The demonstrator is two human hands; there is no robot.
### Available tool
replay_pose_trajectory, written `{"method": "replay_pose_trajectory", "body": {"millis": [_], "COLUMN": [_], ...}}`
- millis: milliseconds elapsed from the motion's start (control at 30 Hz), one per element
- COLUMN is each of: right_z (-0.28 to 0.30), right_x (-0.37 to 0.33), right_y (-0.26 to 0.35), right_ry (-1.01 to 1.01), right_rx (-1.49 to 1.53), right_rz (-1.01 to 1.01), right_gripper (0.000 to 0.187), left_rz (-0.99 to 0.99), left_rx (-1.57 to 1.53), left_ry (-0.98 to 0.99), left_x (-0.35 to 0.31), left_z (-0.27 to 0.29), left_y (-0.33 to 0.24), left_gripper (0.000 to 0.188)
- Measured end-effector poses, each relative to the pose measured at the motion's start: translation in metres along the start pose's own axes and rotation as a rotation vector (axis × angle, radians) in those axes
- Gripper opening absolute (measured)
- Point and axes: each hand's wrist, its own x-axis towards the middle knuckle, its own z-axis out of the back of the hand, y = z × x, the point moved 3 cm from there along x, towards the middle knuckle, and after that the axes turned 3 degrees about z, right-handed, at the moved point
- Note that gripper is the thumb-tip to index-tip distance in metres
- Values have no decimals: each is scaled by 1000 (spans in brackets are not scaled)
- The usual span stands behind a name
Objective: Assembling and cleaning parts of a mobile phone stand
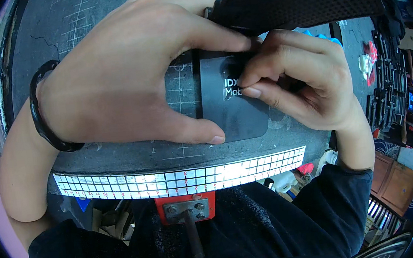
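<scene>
The left hand (125, 72) spreads across the upper left and middle of the frame, back facing up, its forearm rising from the lower left with a black braided bracelet (39, 111) on the wrist. It grasps nothing: the thumb rests at the lower edge of a dark grey rounded-corner panel (233, 118), the forefinger reaches to the panel's upper edge, and the other fingers extend toward the top of the frame. The panel lies just right of centre on a dark, grid-marked work surface (101, 157).

The right hand (307, 78), right of centre, comes up from the lower right with its wrist bent inward. Its fingers are curled, thumb and forefinger pinched together over the panel's white lettering (231, 87); whether anything is between them cannot be told.
</scene>
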Motion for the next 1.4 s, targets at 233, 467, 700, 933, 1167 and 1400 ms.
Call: {"method": "replay_pose_trajectory", "body": {"millis": [233, 467, 700, 933, 1167, 1400], "right_z": [-3, -2, -2, -3, -3, -3], "right_x": [1, 3, 3, 3, 3, 2], "right_y": [2, 1, 2, 2, 2, 2], "right_ry": [-16, -11, -31, -31, -35, -35], "right_rx": [-4, -16, -7, -36, -39, -25], "right_rz": [-38, -35, -32, -7, 1, -28], "right_gripper": [11, 11, 10, 11, 12, 12], "left_rz": [33, -11, -73, 20, -51, -7], "left_rx": [25, -37, -51, 122, -119, 4], "left_ry": [118, 38, -45, 167, 38, 116], "left_x": [-1, 4, 9, 1, 8, 3], "left_z": [12, 4, 7, 15, 0, 11], "left_y": [-4, -6, -11, -7, -5, -6], "left_gripper": [91, 92, 91, 89, 91, 91]}}
